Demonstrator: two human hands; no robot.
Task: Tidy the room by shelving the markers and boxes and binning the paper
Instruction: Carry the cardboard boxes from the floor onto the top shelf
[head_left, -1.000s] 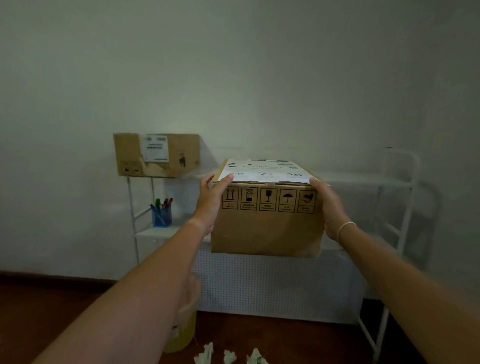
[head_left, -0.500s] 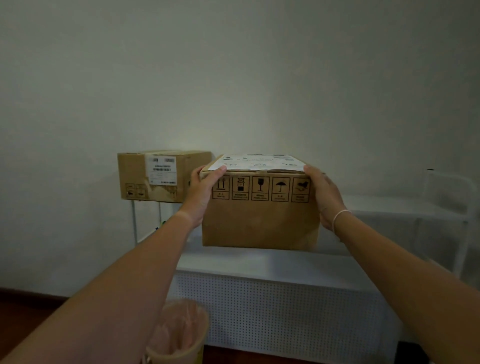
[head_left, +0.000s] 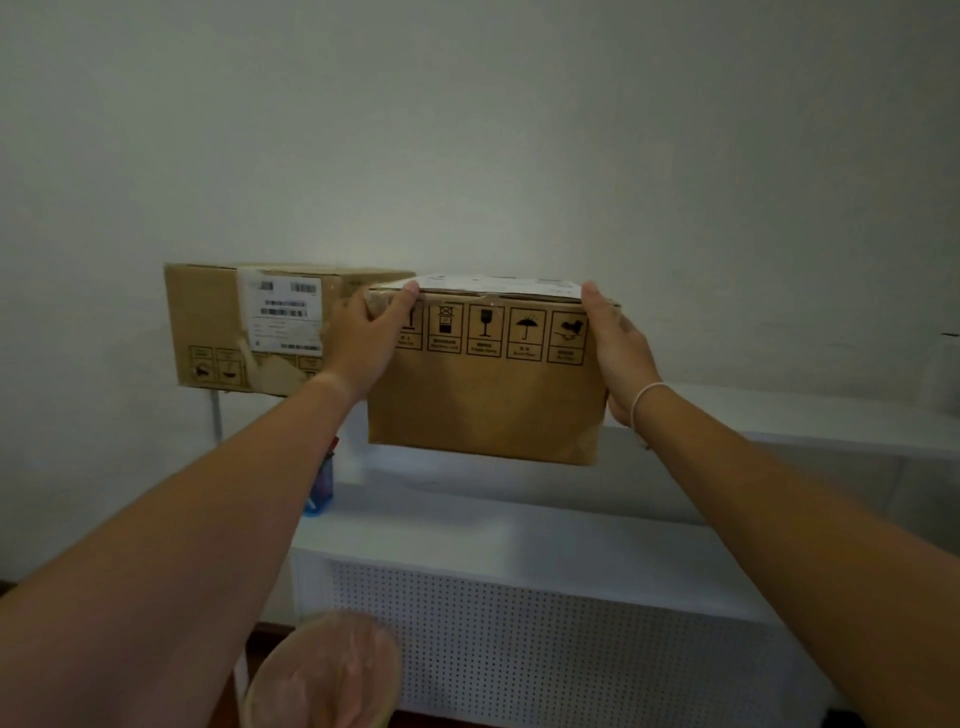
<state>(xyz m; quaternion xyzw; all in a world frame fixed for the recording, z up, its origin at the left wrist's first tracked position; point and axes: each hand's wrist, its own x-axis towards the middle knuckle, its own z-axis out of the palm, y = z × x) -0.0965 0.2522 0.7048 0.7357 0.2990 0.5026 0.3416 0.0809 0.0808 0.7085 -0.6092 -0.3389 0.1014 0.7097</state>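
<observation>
I hold a brown cardboard box (head_left: 485, 400) with black handling symbols and a white label on top. My left hand (head_left: 363, 340) grips its left side and my right hand (head_left: 621, 345) grips its right side. The box hangs at the level of the white upper shelf (head_left: 810, 415), its bottom edge just above it. A second cardboard box (head_left: 218, 322) with a white shipping label stands on the shelf's left end, close beside my left hand. A blue cup of markers (head_left: 321, 483) stands on the lower shelf, partly hidden by my left forearm.
The lower white shelf (head_left: 519, 535) has a perforated front panel (head_left: 545, 644). A bin with a pinkish liner (head_left: 322, 675) stands on the floor below my left arm. A plain pale wall is behind everything.
I have stepped closer and lifted the box higher, up to the upper shelf beside the other box. The crumpled paper on the floor has dropped out of view.
</observation>
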